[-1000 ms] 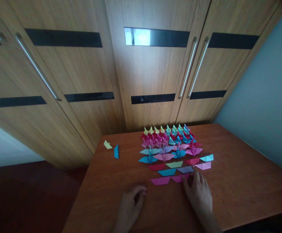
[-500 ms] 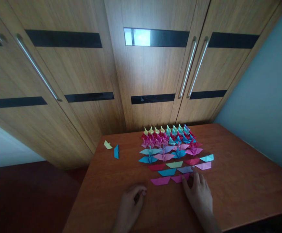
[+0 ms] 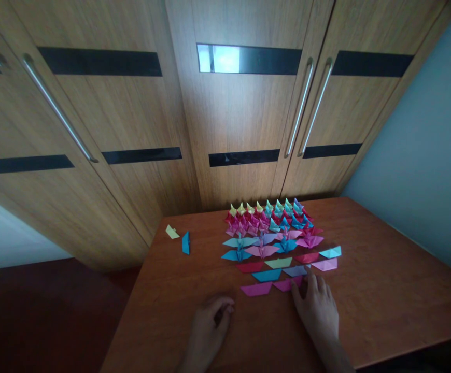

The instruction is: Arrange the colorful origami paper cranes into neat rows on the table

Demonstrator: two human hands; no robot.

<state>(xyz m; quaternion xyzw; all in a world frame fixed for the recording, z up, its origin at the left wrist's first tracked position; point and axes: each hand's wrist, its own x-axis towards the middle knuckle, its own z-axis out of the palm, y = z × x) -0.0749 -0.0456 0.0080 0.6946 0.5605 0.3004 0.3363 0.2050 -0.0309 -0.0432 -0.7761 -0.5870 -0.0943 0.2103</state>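
On the wooden table, my right hand [image 3: 318,306] has its thumb and index finger at the right end of a magenta paper boat [image 3: 285,285], seemingly pinching it. The fingertips partly cover that end. A second magenta paper boat [image 3: 256,289] lies just left of it. My left hand [image 3: 211,322] rests nearer me, its fingers curled in and nothing visible in them. Beyond the right hand are a lavender boat [image 3: 296,271], a pink boat [image 3: 325,264] and a blue boat [image 3: 267,275], all lying flat.
Several folded paper cranes [image 3: 262,251] stand in rows behind the boats, close to the wooden wardrobe [image 3: 235,114]. A yellow paper boat [image 3: 171,231] and a blue one [image 3: 185,243] lie apart at the table's [image 3: 163,295] left. A wall [image 3: 420,171] borders the right.
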